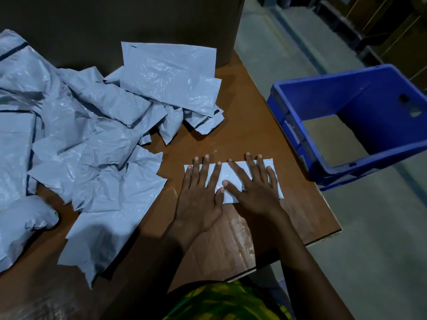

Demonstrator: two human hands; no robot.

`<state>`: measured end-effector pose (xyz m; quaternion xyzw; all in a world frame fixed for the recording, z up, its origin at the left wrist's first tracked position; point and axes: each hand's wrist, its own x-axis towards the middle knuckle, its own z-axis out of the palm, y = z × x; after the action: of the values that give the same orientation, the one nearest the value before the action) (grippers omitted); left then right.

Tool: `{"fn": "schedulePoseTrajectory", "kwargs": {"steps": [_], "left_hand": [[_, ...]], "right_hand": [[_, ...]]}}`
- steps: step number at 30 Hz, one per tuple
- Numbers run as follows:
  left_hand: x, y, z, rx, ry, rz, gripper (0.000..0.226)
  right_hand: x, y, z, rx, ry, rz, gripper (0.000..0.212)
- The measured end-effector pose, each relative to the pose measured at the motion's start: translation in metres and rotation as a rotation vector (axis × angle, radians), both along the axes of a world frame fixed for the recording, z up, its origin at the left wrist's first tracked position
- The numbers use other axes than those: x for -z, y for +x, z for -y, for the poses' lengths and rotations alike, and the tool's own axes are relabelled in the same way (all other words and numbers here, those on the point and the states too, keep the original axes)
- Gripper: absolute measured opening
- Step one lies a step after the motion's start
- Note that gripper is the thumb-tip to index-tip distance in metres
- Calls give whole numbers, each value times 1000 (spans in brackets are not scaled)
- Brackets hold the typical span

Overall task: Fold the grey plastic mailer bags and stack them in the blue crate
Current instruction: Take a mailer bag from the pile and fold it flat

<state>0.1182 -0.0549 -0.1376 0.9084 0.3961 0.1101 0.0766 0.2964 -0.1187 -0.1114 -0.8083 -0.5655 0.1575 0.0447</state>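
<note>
A folded grey mailer bag (231,176) lies flat on the brown table (249,125) near its right edge. My left hand (201,195) presses its left half with straight, spread fingers. My right hand (254,188) presses its right half the same way, the thumbs almost touching. A loose heap of crumpled grey mailer bags (92,139) covers the left of the table, with one flatter bag (171,75) at the back. The blue crate (298,144) stands on the floor to the right of the table; I see no bags inside it.
A large dark cardboard box (115,24) stands at the back of the table behind the heap. The table's right edge and front right corner (332,227) lie close to my right hand. Grey concrete floor surrounds the crate.
</note>
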Motion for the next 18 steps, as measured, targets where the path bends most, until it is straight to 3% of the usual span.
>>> {"fn": "schedulePoseTrajectory", "kwargs": {"steps": [3,10,18], "left_hand": [[0,0,-1,7,5,21,65],[-4,-7,9,-19,59,16,67],[3,-12,5,-5,18,10,66]], "right_hand": [[1,-2,4,-12,57,7,73],[2,-23,27,29,428,122,58],[4,-15,30,77,253,105,70]]}}
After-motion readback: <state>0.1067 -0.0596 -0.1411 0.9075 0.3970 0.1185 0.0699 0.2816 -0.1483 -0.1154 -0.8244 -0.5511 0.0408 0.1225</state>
